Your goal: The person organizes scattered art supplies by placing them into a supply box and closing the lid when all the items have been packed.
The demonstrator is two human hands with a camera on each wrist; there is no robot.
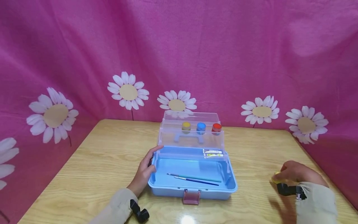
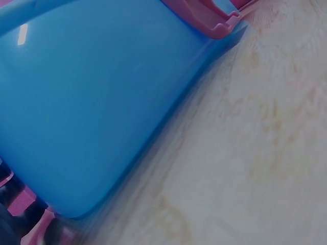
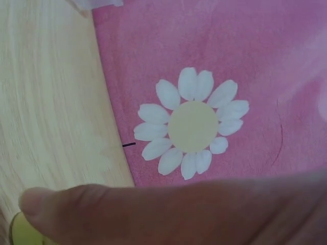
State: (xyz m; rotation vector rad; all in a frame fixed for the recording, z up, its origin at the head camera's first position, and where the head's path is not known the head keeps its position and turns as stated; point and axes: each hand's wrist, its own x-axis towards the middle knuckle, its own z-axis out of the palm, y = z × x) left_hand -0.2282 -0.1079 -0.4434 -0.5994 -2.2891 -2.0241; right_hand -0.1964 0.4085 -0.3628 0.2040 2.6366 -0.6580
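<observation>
- Two light sleeves, left (image 1: pixel 113 208) and right (image 1: pixel 316 202), each with one black wrist camera, reach in from the near edge.
- One left hand (image 1: pixel 144 172) grips the left side of a blue box (image 1: pixel 193 192), thumb at the rim, fingers along the outside.
- One right hand (image 1: pixel 300 173), well apart to the box's right, pinches one small yellow object (image 1: pixel 275 178), mostly hidden by the fingers; whether it touches the tabletop (image 1: pixel 126 137) I cannot tell.
- The single box stands open at the middle of the tabletop, one pink clasp (image 1: pixel 191 197) on its front.
- Two paintbrushes, one teal-handled (image 1: pixel 205 179) and one dark blue (image 1: pixel 199 181), lie on its floor.
- Two small tubes (image 1: pixel 213 153) lie at the right end of the clear lower tier.
- Three paint jars sit in a row farther back: yellow (image 1: pixel 186 126), blue (image 1: pixel 201 127), red (image 1: pixel 216 128).
- One magenta curtain (image 1: pixel 223 56) hangs behind, six daisies showing, one cut off at the left.
</observation>
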